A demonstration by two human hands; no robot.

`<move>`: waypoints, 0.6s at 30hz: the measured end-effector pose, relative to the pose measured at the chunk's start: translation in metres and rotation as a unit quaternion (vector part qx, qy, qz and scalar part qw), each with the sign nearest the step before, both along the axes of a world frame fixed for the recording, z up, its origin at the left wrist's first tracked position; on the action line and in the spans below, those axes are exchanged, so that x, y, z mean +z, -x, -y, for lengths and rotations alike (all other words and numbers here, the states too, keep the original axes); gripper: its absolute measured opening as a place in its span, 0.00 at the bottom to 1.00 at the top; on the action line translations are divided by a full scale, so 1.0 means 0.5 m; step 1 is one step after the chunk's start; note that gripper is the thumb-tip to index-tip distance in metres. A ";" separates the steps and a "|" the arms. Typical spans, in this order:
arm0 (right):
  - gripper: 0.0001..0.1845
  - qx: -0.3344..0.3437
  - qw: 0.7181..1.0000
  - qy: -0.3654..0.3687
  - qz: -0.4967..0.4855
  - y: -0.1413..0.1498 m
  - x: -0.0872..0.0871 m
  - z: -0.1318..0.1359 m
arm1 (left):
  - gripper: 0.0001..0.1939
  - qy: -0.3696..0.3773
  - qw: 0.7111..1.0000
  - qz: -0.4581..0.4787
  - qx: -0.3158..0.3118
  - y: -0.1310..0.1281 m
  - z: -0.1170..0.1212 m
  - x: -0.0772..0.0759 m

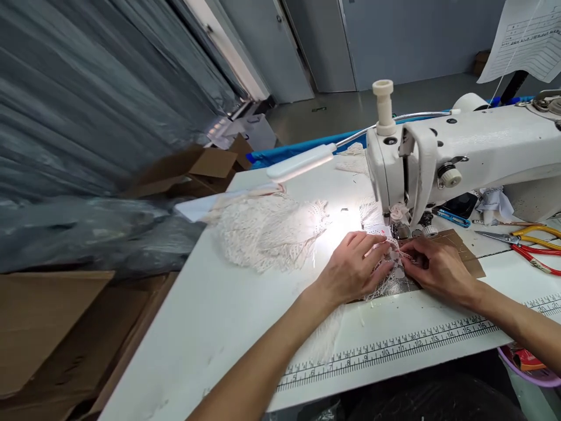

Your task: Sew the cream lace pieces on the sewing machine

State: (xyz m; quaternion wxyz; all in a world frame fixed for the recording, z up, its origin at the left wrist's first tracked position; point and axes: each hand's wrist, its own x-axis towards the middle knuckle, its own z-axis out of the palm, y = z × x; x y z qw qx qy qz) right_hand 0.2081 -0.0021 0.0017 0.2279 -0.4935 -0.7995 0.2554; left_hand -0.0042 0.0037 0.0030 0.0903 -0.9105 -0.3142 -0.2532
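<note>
A white sewing machine [477,143] stands at the right of the table, its presser foot over a strip of pale lace trim [382,279]. My left hand [357,263] lies flat on the lace, just left of the needle area, fingers stretched out and pressing down. Close to the foot on the other side, my right hand [433,266] pinches the edge of the lace between thumb and fingers. The needle itself is hidden behind the machine head. Part of the trim hangs over the table's front edge under my left forearm.
A pile of white fringed lace [267,231] lies on the table to the left. A lit lamp [302,162] reaches over it. Yellow-handled scissors [517,236], red-handled pliers [534,257] and a blue thread snipper [453,218] lie right. Cardboard boxes [214,164] stand beyond the left edge.
</note>
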 end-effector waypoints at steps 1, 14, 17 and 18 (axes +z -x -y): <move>0.12 0.007 1.000 -0.012 -0.005 0.003 -0.003 0.003 | 0.09 -0.016 1.000 0.019 -0.004 -0.002 0.001 -0.001; 0.15 0.154 0.986 0.057 0.026 -0.019 0.040 -0.039 | 0.05 0.022 0.994 0.057 -0.091 -0.010 0.000 -0.023; 0.16 0.088 0.990 0.075 0.082 -0.033 0.047 -0.065 | 0.07 0.004 0.995 0.054 -0.089 -0.009 0.003 -0.021; 0.17 0.079 0.990 0.063 0.094 -0.035 0.043 -0.068 | 0.07 0.004 0.995 0.051 -0.082 -0.010 0.005 -0.020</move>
